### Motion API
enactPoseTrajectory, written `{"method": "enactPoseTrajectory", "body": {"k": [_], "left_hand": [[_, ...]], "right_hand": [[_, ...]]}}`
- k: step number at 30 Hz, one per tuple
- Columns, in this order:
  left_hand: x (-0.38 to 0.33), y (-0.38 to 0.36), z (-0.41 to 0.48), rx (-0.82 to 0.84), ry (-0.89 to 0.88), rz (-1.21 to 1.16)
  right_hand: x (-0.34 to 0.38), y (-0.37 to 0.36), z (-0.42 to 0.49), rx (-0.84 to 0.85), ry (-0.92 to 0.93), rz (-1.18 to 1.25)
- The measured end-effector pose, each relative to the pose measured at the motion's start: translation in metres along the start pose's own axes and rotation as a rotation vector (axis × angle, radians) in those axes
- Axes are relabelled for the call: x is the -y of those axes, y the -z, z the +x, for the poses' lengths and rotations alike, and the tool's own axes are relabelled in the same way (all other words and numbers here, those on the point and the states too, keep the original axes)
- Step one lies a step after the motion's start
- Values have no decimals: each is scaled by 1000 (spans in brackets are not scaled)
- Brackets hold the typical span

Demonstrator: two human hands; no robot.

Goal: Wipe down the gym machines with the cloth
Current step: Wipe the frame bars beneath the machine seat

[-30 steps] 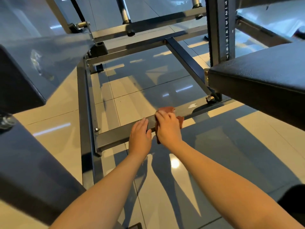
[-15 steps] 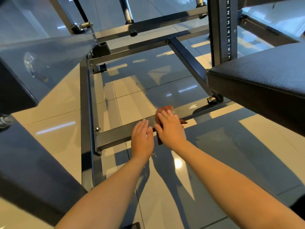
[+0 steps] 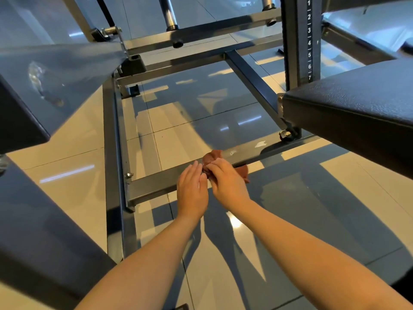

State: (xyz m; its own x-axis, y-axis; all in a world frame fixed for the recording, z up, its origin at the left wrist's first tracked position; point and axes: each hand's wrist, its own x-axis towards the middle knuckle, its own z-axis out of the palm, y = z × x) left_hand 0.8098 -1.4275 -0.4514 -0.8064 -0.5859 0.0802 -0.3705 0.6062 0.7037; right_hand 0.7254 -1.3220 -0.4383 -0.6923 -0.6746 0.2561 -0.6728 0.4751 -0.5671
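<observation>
Your right hand has its fingers curled down over the brown cloth, gripping it bunched against the top of the low grey crossbar of the machine frame. The cloth sits about midway along that crossbar. One lump of it shows past your fingertips at the bar's far edge, and a fold hangs over the near edge just right of your hand. Your left hand lies open, fingers straight and together, resting flat on the same crossbar right beside the right hand, its thumb side touching or almost touching it. The crossbar's left end meets the long side rail at a bolted corner, and its right end runs under the black padded seat. Behind the seat stands the post with numbers. Glossy floor tiles show inside the frame.
</observation>
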Motion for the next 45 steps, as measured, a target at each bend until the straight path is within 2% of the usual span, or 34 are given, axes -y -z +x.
{"method": "enactPoseTrajectory", "body": {"k": [3, 7, 11, 13, 15, 17, 19, 21, 24, 26, 27, 29, 32, 34, 38, 41, 43, 45], "left_hand": [[3, 2, -1, 13, -20, 12], [0, 5, 0, 21, -15, 4], [2, 7, 2, 38, -24, 12], [4, 8, 2, 45, -28, 17], [5, 9, 1, 49, -34, 28], [4, 8, 1, 44, -26, 28], [2, 7, 1, 35, -17, 14], [1, 6, 2, 27, -5, -1], [-3, 6, 5, 9, 14, -25], [-6, 5, 10, 49, -2, -15], [-8, 4, 12, 87, -42, 17], [-9, 0, 16, 158, -127, 98], [-14, -2, 20, 161, -91, 69], [-17, -3, 21, 133, -71, 41], [-18, -6, 23, 104, -56, 2], [-16, -5, 23, 111, -76, 25], [-16, -5, 24, 109, -66, 15], [-18, -7, 23, 99, -53, -6]], "right_hand": [[-13, 2, 6, 28, 25, -84], [-26, 7, 19, -104, -224, -68], [8, -12, 5, 27, -42, 51], [0, -6, 6, 26, 7, 37], [-17, 2, 14, -32, -69, 14], [-28, 8, 20, -115, -248, 38], [-24, 6, 23, -160, -315, 11], [-9, -1, 21, -118, -252, 13], [10, -12, 13, 26, -54, 77], [4, -7, 14, 55, -6, 24], [-4, -1, 15, 47, -23, -13], [-23, 15, 17, -28, -171, -21], [-38, 24, 22, -132, -365, -28], [-25, 13, 25, -79, -328, -21], [-13, 7, 16, 37, -122, -34], [-34, 24, 18, -51, -240, -141], [-37, 28, 20, -132, -348, -120], [-23, 22, 20, -178, -373, -102]]}}
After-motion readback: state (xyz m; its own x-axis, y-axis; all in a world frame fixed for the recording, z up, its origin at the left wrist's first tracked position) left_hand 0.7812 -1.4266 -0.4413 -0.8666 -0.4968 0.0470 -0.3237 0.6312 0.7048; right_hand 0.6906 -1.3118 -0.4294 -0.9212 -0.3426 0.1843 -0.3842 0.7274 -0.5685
